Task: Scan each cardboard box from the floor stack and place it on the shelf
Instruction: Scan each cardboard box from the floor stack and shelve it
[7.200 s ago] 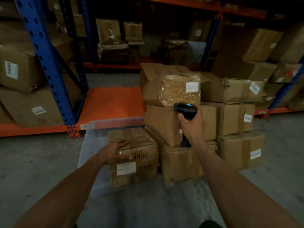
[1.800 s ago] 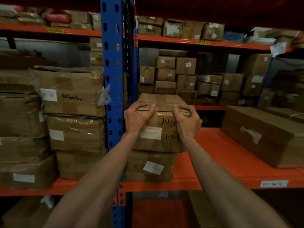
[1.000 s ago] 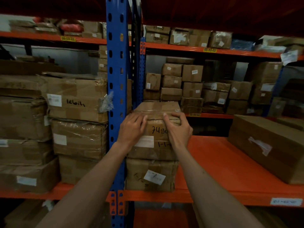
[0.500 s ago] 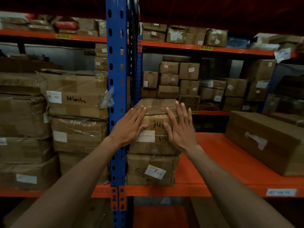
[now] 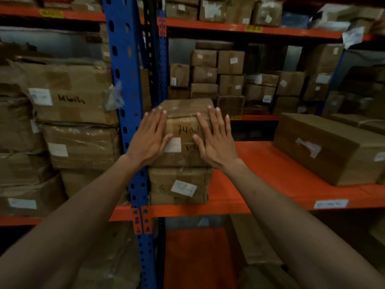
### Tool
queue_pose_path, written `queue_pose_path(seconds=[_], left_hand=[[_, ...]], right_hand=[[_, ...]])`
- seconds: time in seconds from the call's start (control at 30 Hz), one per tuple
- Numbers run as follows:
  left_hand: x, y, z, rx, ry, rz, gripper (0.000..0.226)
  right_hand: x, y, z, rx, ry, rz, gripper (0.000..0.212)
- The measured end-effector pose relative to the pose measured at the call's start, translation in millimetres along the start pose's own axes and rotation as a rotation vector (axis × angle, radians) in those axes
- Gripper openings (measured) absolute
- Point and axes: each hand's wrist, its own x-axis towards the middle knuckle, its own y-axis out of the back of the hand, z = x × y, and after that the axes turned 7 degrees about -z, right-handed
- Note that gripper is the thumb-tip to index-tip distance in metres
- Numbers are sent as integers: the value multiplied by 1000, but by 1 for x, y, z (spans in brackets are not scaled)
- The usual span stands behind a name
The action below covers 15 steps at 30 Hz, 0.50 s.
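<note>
A taped cardboard box (image 5: 184,113) with black handwriting and a white label rests on top of another labelled box (image 5: 179,185) at the left end of the orange shelf (image 5: 270,165). My left hand (image 5: 149,138) lies flat against the left part of its front face, fingers spread. My right hand (image 5: 215,138) lies flat against the right part of the same face, fingers spread too. Neither hand grips the box. No scanner is in view.
A blue upright post (image 5: 127,97) stands just left of the two boxes. Stacked boxes (image 5: 77,113) fill the bay to the left. A long flat box (image 5: 325,147) lies on the shelf at the right. More boxes (image 5: 231,80) fill the racks behind.
My hands went from gripping the box's top edge to lying flat and open on its front. The box sits a little deeper on the lower box than one second ago.
</note>
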Motion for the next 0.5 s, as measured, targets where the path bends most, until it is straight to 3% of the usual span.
queue_pose_path(seconds=[0.2,0.3,0.5], left_hand=[[-60,-49,92,-151,-63,30,67],[-95,-76,164,-312,2,-100,57],[-149,-104,307,-538,100,-438,60]], right_hand=[[-80,16,33,91,-20,-53,61],[-144,25,65,86,-91,-196,54],[-302,46,139,119,-262,-428,43]])
